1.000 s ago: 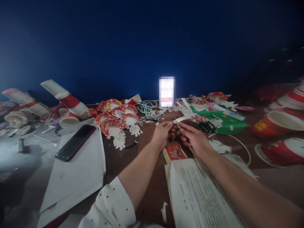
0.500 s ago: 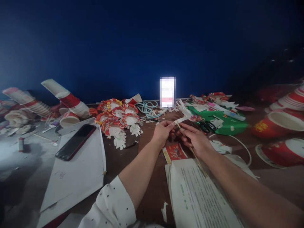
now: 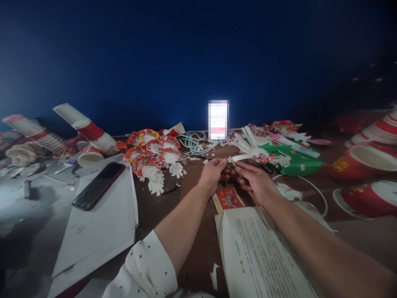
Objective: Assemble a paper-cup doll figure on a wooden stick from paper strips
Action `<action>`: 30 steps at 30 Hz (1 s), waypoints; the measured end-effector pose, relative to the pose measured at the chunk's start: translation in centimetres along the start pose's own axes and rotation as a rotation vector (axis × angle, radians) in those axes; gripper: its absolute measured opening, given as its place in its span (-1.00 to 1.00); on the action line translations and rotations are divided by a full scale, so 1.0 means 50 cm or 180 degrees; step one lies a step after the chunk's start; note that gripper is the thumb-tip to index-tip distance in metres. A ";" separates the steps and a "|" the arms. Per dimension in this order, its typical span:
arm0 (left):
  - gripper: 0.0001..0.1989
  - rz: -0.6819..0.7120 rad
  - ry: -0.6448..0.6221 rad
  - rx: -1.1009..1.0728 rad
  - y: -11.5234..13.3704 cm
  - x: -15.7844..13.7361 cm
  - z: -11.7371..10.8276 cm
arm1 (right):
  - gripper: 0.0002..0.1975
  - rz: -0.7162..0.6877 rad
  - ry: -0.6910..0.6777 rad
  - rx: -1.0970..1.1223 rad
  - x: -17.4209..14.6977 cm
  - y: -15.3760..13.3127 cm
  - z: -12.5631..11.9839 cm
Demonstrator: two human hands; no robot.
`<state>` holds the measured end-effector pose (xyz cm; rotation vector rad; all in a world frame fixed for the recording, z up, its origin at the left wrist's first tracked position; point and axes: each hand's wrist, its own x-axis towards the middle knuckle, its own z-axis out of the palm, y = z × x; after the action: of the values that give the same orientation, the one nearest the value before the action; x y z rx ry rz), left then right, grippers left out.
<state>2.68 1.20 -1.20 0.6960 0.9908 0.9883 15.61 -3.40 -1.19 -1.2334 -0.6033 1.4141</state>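
L hand (image 3: pixel 213 174) pinches, thumb to index, on near end of white paper strip (image 3: pixel 242 157), mid brown table (image 3: pixel 198 244); R hand (image 3: pixel 256 182) grips thin stick (image 3: pixel 262 217), tip crossing strip by L fingertips, tail running out under R palm twd 5 o'clk, over printed pgs (image 3: pixel 257 256). Strip points approx 2–3 o'clk, twd white cutouts (image 3: pixel 252 141). From hands: red card (image 3: pixel 228 199) at 6, by pgs' top edge; dk phone (image 3: pixel 98 186) on white sheets (image 3: pixel 99 236) at 9; red-trimmed paper crafts (image 3: pixel 155 149) btwn 9 & 10; lit screen (image 3: pixel 218 120), pixelated, approx 12; green sheet (image 3: pixel 305 162) at 3; red cup (image 3: pixel 349 163) farther out, also 3.
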 end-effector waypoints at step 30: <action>-0.78 -0.0324 -0.0180 -0.0172 -0.005 0.013 -0.011 | -0.25 -0.0254 -0.0007 -0.0885 -0.010 0.010 0.003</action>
<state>2.43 1.72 -1.87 0.6195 0.9378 0.8986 15.20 -3.93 -1.42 -1.4084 -0.8634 1.2951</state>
